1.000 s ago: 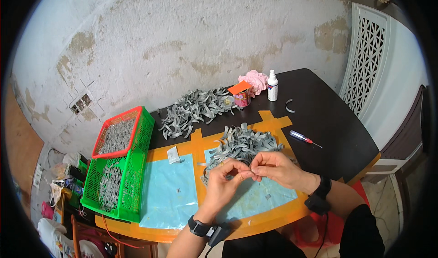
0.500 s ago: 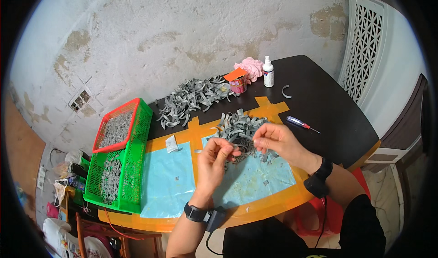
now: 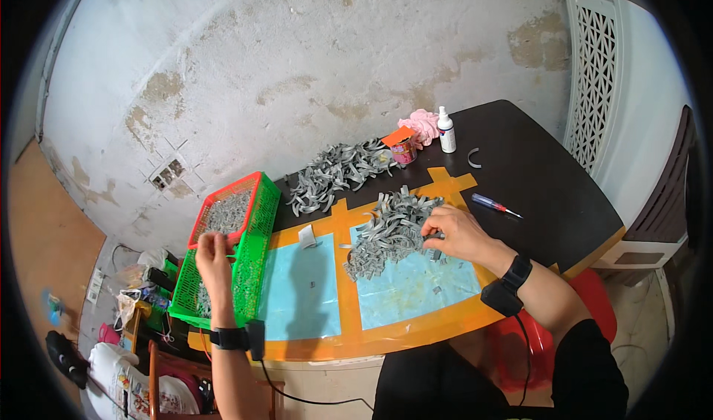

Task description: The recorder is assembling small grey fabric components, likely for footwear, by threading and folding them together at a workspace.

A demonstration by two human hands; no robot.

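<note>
My left hand (image 3: 214,260) hangs over the green basket (image 3: 261,260), by the near rim of the red basket (image 3: 256,204) that rests on it. Its fingers are pinched together; whatever they hold is hidden. Small grey pieces (image 3: 229,212) fill the red basket, and more lie in the green one. My right hand (image 3: 464,234) is closed at the right side of a heap of curved grey strips (image 3: 397,216), its fingertips low and partly hidden. Small flat grey pieces (image 3: 371,258) are heaped at the near side of those strips, on a light blue sheet (image 3: 416,294).
Behind lies another pile of grey strips (image 3: 338,171), beside a can (image 3: 403,151), a pink cloth (image 3: 420,127) and a white spray bottle (image 3: 446,132). A screwdriver (image 3: 494,204) and one loose strip (image 3: 473,158) are on the dark table (image 3: 549,197). Orange tape (image 3: 347,271) borders the sheets.
My left hand has moved left from the middle of the table to the baskets. The right hand stays near the strips, now lower and more curled. The view has shifted left.
</note>
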